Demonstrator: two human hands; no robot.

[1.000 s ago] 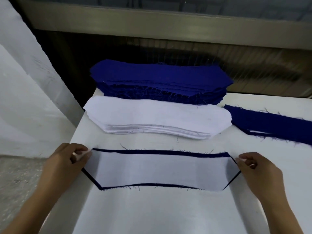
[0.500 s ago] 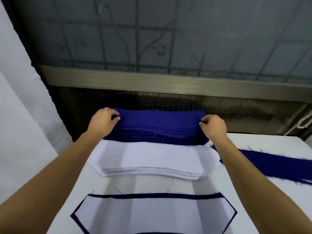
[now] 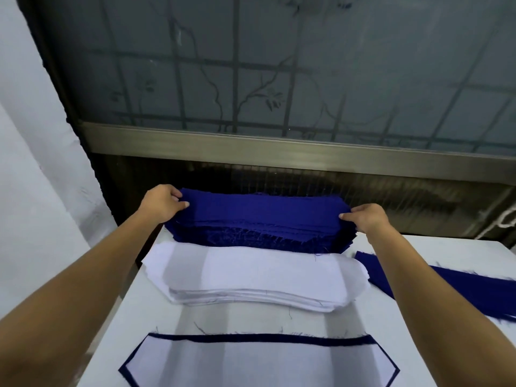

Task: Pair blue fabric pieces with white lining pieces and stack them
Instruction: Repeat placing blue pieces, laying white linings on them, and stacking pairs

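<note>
Left hand (image 3: 160,204) and right hand (image 3: 367,219) fingers pinching opposite ends of top blue fabric piece (image 3: 262,208), thick blue fabric stack (image 3: 251,233) at tabletop (image 3: 251,317) far edge

No text, label, brand, number or sign can be read on the blue fabric stack (image 3: 262,216), the white lining stack (image 3: 251,272) or the table (image 3: 245,319).

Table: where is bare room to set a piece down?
Bare table runs between the white lining stack and the paired piece in front; another patch behind the loose blue piece. Crowded at the back: blue stack beside the lining, left hand and right hand gripping it.
</note>
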